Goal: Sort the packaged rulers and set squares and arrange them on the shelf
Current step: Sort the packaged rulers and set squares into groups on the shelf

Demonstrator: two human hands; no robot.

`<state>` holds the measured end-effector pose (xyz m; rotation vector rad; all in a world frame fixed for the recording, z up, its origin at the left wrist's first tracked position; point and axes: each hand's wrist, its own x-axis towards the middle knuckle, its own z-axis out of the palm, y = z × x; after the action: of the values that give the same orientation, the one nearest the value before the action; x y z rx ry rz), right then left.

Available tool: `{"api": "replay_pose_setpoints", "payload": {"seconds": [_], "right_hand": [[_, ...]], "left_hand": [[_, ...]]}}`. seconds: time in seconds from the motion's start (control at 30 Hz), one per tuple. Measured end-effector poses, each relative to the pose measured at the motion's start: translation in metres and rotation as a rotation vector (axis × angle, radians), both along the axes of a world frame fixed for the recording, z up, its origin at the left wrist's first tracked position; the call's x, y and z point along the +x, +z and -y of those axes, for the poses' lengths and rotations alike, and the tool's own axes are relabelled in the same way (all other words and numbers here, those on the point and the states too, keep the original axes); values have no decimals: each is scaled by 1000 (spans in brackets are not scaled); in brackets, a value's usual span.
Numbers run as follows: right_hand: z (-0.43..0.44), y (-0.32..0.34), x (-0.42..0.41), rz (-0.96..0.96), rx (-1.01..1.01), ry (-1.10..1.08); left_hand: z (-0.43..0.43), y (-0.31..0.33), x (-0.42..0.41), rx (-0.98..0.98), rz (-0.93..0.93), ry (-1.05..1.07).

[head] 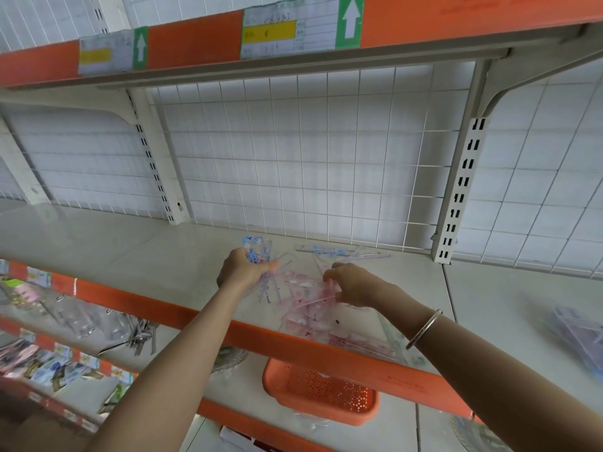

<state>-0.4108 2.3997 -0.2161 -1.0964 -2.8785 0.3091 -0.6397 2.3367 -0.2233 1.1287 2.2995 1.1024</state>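
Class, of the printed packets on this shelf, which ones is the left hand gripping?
The blue-printed packets, gripped in the left hand. The pink-printed packets lie nearer the front, at the right hand.

shop aisle, orange-edged shelving (182,308), wire-grid backing (293,151), price labels (270,34), stocked goods (49,363) below

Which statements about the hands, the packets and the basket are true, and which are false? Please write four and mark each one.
1. The left hand grips blue-printed packets. True.
2. The right hand is open and holds nothing. False: it pinches pink packets.
3. A bracelet is on the right wrist. True.
4. The orange basket stands above the packets. False: it stands on the lower shelf, beneath them.
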Motion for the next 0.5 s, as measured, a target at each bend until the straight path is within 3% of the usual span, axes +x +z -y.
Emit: {"api": "replay_pose_setpoints", "payload": {"seconds": [0.13, 0.5], "right_hand": [[-4, 3, 2, 57, -7, 3], [4, -6, 9, 87, 124, -4]], "left_hand": [[1, 3, -2, -32, -89, 90], [-2, -7, 6, -63, -51, 39]]}}
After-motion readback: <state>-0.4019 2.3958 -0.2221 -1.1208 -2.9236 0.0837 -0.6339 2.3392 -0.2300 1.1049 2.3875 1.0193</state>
